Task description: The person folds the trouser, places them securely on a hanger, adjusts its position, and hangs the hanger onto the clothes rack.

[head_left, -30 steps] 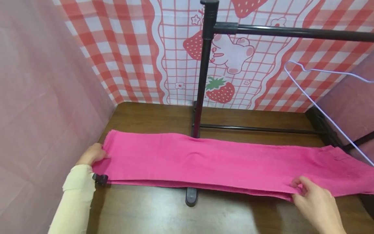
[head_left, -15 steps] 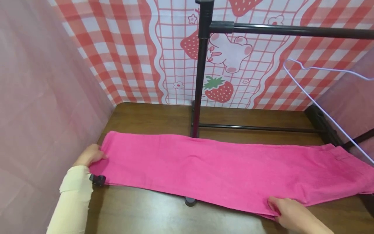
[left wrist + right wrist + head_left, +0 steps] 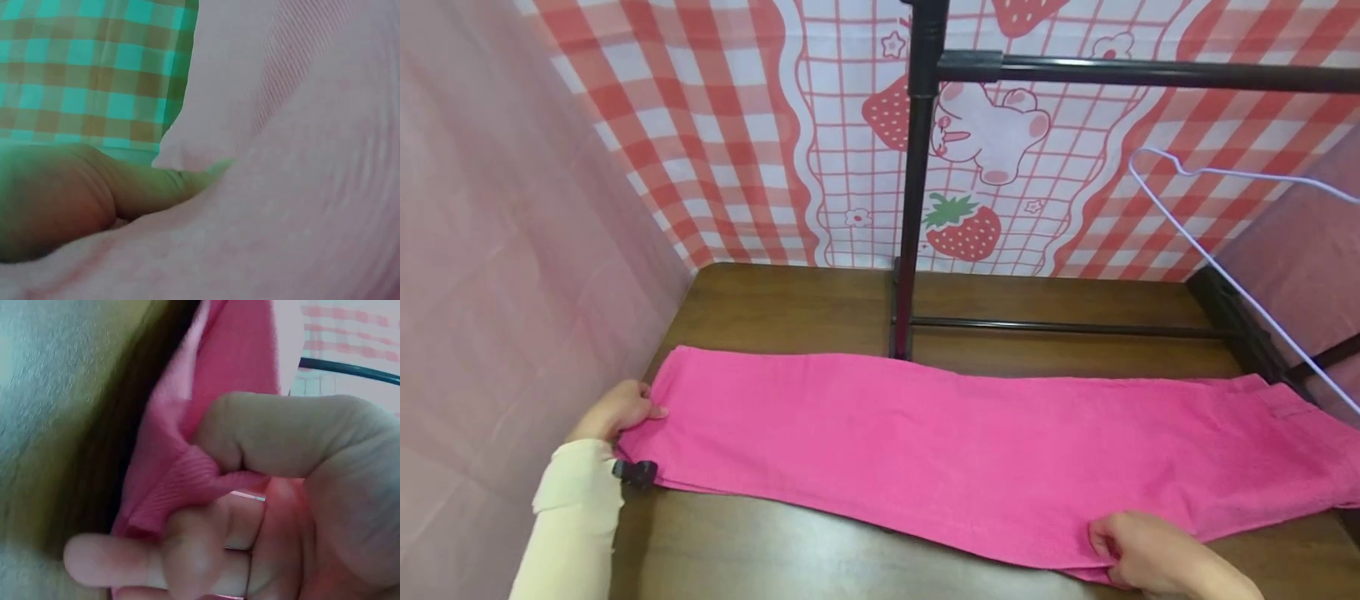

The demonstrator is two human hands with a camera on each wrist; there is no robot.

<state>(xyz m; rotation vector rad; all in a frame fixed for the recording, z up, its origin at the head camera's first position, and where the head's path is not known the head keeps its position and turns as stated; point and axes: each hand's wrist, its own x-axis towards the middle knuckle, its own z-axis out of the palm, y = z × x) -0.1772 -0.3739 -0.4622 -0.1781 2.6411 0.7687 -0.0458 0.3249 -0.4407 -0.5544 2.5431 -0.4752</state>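
A pair of pink trousers (image 3: 925,450), doubled lengthwise, stretches across the table with its waist end at the right. At the left, my left hand (image 3: 613,410) holds the leg ends. The left wrist view shows its thumb (image 3: 159,187) lying over the cloth, the other fingers hidden beneath. My right hand (image 3: 1157,550) pinches the near edge toward the waist end. In the right wrist view, a bunched fold of cloth (image 3: 172,487) is caught between thumb and fingers.
Behind the trousers stands a black clothes rack (image 3: 917,183) on the wooden table (image 3: 790,300). A lilac hanger (image 3: 1217,258) hangs at the right. A pink curtain (image 3: 512,250) closes the left side, a checked strawberry cloth (image 3: 700,125) the back.
My right hand has drawn the trousers' near edge toward me and left, so the cloth spreads wider and covers the rack's foot. My left hand has shifted slightly left and nearer, still gripping.
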